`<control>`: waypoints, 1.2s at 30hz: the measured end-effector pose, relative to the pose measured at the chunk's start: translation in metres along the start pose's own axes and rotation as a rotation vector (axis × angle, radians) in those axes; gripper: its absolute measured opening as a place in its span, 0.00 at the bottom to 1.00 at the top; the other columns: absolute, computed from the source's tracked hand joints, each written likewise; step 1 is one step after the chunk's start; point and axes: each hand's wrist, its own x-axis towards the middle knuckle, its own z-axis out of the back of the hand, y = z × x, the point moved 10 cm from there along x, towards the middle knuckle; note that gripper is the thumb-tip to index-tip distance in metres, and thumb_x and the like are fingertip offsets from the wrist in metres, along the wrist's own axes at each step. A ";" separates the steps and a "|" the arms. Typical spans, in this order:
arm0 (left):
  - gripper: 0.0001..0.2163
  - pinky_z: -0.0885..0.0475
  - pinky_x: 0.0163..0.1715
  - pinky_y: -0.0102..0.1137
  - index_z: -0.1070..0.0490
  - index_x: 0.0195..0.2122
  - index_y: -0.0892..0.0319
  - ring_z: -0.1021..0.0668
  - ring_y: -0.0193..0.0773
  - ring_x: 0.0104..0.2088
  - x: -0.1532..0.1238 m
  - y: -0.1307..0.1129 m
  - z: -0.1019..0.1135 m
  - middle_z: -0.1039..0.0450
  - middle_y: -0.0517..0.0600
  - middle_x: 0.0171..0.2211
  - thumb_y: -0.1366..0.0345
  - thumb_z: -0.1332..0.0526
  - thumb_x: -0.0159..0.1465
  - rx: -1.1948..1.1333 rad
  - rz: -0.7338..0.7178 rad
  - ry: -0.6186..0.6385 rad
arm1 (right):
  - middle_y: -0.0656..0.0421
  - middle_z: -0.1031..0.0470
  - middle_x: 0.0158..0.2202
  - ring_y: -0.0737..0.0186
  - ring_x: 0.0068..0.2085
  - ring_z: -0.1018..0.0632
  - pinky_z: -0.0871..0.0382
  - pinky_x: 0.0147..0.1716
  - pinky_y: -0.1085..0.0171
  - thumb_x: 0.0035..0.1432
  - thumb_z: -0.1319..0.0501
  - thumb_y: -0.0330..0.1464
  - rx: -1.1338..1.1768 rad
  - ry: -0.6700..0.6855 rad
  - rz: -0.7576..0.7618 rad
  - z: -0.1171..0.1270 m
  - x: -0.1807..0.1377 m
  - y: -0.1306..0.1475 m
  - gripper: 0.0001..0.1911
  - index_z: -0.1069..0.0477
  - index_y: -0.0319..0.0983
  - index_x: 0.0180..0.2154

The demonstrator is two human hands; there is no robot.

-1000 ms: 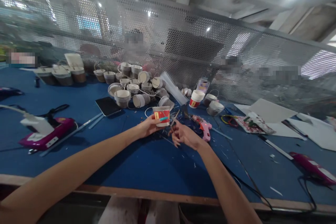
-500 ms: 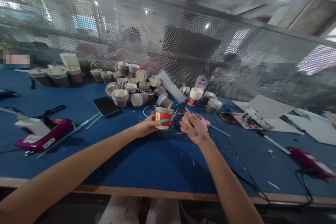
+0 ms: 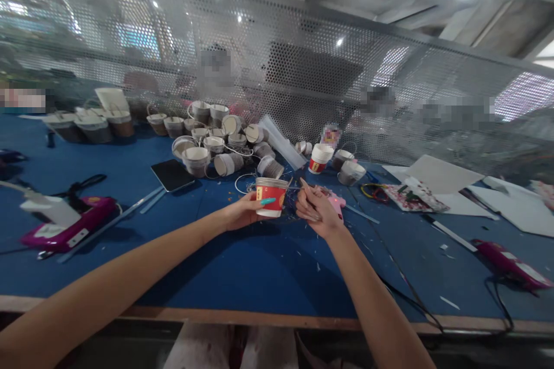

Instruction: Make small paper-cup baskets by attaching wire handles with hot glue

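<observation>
My left hand (image 3: 240, 213) is wrapped round a red and white paper cup (image 3: 271, 196), holding it upright just above the blue table (image 3: 242, 265). Close to the cup's right side, my right hand (image 3: 315, 207) has its fingers drawn together. Something thin may be pinched in them, but I cannot make it out. A pink glue gun (image 3: 336, 203) lies right behind my right hand. A loop of white wire (image 3: 242, 182) lies by the cup.
A heap of brown-wrapped cups (image 3: 219, 144) sits behind, with a stack of red cups (image 3: 320, 159) to its right. A dark phone (image 3: 172, 174), a magenta glue gun (image 3: 69, 225), another magenta tool (image 3: 511, 262) and white sheets (image 3: 437, 176) lie around. A perforated metal screen (image 3: 303, 69) closes the back.
A second ago my right hand held scissors at the cup. It then opened with the palm up, and its fingers have now closed near the cup. The cup has barely moved.
</observation>
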 end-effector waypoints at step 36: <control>0.24 0.38 0.52 0.42 0.34 0.51 0.66 0.25 0.47 0.48 -0.003 0.012 -0.012 0.26 0.58 0.46 0.66 0.34 0.52 -0.088 0.067 0.193 | 0.70 0.44 0.10 0.78 0.11 0.48 0.57 0.11 0.72 0.40 0.32 0.48 -0.116 -0.168 -0.092 0.013 0.007 -0.028 0.23 0.37 0.38 0.19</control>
